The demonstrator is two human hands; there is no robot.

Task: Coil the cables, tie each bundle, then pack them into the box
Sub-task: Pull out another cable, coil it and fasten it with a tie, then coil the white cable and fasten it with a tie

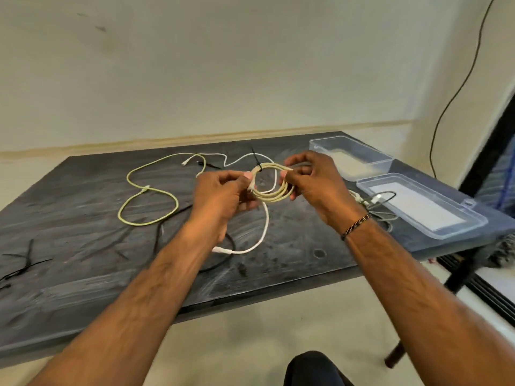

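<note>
Cream coiled cable (pixel 271 188) hangs between both hands, left fingers (pixel 246 176) and right fingers (pixel 289 176) pinching opposite sides.

Bare plain room, looks like a makeshift workspace, not a fitted lab or kitchen: scuffed cream wall (pixel 195 65), worn dark table (pixel 83 274) on a plain floor (pixel 250 344), a black wire (pixel 457 87) hanging down the wall, dark-framed window or door (pixel 490 151) at right

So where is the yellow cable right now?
The yellow-green cable lies loose in a figure-eight on the black table, left of the left hand, in the head view.
</note>
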